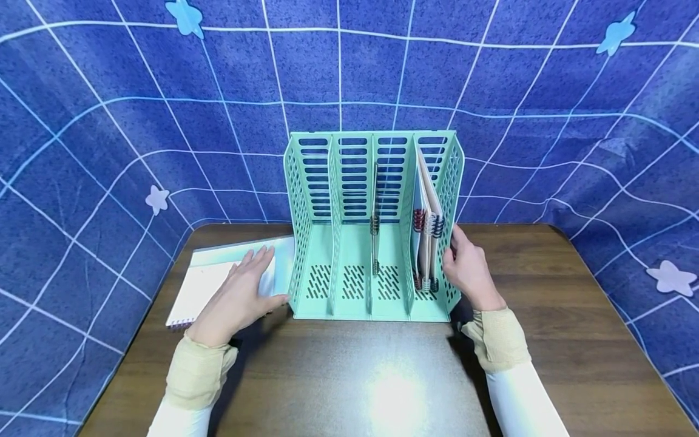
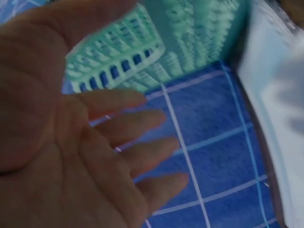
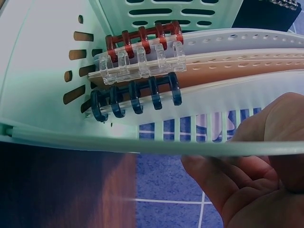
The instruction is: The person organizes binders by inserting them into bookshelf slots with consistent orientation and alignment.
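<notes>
A mint-green desk file organizer (image 1: 319,243) with upright dividers stands on the table. My right hand (image 1: 474,273) grips its right side wall, thumb on the inner side and fingers outside in the right wrist view. Three ring-bound notebooks (image 3: 228,57) with red, clear and dark blue rings stand in the rightmost compartment, beside that hand. A thin dark ring-bound notebook (image 1: 375,212) stands by the middle divider. My left hand (image 1: 235,297), fingers extended, is over a white spiral notebook (image 1: 199,285) and a light blue one (image 1: 284,258), thumb near the organizer's left wall; contact cannot be told.
The brown wooden table (image 1: 546,291) ends at the back against a blue curtain (image 1: 349,67) with white lines and stars. Bare tabletop lies in front of the organizer and to its right. A bright glare falls on the table's front.
</notes>
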`<state>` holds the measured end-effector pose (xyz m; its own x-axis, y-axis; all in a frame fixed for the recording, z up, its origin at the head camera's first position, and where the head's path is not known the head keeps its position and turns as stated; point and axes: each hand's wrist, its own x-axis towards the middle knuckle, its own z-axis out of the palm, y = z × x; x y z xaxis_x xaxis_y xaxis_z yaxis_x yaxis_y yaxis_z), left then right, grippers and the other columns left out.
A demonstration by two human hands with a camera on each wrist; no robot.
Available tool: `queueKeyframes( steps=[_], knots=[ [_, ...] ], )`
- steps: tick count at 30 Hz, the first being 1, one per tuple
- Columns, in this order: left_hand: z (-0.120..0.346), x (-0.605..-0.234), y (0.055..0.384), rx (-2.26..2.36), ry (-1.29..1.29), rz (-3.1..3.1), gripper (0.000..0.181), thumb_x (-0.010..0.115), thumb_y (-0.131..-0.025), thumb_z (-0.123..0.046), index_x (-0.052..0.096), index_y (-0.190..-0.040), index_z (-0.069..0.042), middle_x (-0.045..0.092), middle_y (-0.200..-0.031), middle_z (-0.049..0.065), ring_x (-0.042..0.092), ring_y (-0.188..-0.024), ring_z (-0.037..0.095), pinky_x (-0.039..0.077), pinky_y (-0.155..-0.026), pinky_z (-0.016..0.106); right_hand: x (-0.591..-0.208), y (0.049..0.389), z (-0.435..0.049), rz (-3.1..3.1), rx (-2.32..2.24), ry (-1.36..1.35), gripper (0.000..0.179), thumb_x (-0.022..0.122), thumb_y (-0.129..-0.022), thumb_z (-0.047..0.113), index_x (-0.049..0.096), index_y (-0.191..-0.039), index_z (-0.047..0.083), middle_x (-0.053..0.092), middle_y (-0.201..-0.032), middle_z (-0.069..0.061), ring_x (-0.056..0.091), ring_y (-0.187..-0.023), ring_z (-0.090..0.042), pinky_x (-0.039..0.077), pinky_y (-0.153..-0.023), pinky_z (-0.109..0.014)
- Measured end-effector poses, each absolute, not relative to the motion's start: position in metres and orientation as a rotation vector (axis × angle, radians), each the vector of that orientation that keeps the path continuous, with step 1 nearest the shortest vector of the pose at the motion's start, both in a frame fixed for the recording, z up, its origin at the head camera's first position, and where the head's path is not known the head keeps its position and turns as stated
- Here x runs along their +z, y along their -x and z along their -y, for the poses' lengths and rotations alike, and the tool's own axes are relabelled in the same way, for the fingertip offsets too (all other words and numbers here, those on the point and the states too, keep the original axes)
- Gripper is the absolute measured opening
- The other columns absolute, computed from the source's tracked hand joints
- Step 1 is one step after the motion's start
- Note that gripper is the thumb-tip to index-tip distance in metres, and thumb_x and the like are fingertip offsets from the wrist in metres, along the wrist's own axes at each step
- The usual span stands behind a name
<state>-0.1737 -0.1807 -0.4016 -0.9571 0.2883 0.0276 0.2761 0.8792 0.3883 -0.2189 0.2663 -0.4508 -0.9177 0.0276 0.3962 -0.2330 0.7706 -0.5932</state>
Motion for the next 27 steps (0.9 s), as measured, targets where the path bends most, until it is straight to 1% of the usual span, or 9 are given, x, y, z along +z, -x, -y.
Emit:
queueKeyframes(
  steps=[5,8,13,18,22,27],
  knots=[
    [0.199,-0.413,0.177,0.583,-0.439,-2.963,0.114,0.092,-0.073,-0.042,0.031,-0.160,0.000,0.027,-0.164,0.030,0.016,-0.151,0.056,0.012,-0.118,0.072,-0.451,0.219,-0.266,2.583,0.944,-0.156,0.054,0.053,-0.097,0.002,0.048,-0.150,0.010,0.073,-0.114,-0.021,0.061,-0.068,-0.033,0.050,-0.059,-0.046],
    [0.210,-0.420,0.177,0.561,-0.395,-2.935,0.117,0.095,-0.069,-0.041,0.033,-0.159,-0.001,0.026,-0.163,0.032,0.016,-0.149,0.059,0.012,-0.115,0.075,-0.451,0.219,-0.266,2.586,0.940,-0.159,0.052,0.053,-0.097,0.002,0.049,-0.148,0.010,0.073,-0.113,-0.020,0.061,-0.068,-0.032,0.050,-0.059,-0.046],
    [0.224,-0.434,0.179,0.526,-0.311,-2.899,0.113,0.095,-0.069,-0.037,0.036,-0.158,0.000,0.026,-0.163,0.032,0.016,-0.148,0.061,0.014,-0.110,0.081,-0.451,0.219,-0.266,2.576,0.931,-0.159,0.050,0.053,-0.096,0.002,0.051,-0.146,0.010,0.074,-0.114,-0.019,0.061,-0.067,-0.033,0.051,-0.061,-0.048],
    [0.234,-0.446,0.183,0.479,-0.231,-2.847,0.111,0.096,-0.068,-0.036,0.038,-0.157,-0.001,0.025,-0.161,0.035,0.015,-0.144,0.068,0.017,-0.106,0.083,-0.452,0.219,-0.267,2.579,0.935,-0.161,0.051,0.053,-0.096,0.002,0.050,-0.147,0.010,0.074,-0.116,-0.018,0.061,-0.065,-0.031,0.050,-0.060,-0.047],
    [0.240,-0.452,0.185,0.446,-0.217,-2.836,0.109,0.095,-0.069,-0.037,0.041,-0.156,-0.001,0.028,-0.160,0.035,0.018,-0.141,0.069,0.022,-0.108,0.080,-0.452,0.219,-0.267,2.582,0.936,-0.160,0.050,0.052,-0.096,0.001,0.050,-0.146,0.010,0.073,-0.117,-0.018,0.061,-0.066,-0.031,0.050,-0.059,-0.046],
    [0.244,-0.455,0.189,0.452,-0.232,-2.867,0.101,0.094,-0.072,-0.036,0.045,-0.153,0.000,0.035,-0.158,0.032,0.027,-0.142,0.064,0.027,-0.111,0.074,-0.451,0.219,-0.267,2.580,0.943,-0.161,0.049,0.052,-0.097,0.002,0.051,-0.145,0.010,0.073,-0.119,-0.018,0.062,-0.070,-0.034,0.051,-0.063,-0.049]
  ],
)
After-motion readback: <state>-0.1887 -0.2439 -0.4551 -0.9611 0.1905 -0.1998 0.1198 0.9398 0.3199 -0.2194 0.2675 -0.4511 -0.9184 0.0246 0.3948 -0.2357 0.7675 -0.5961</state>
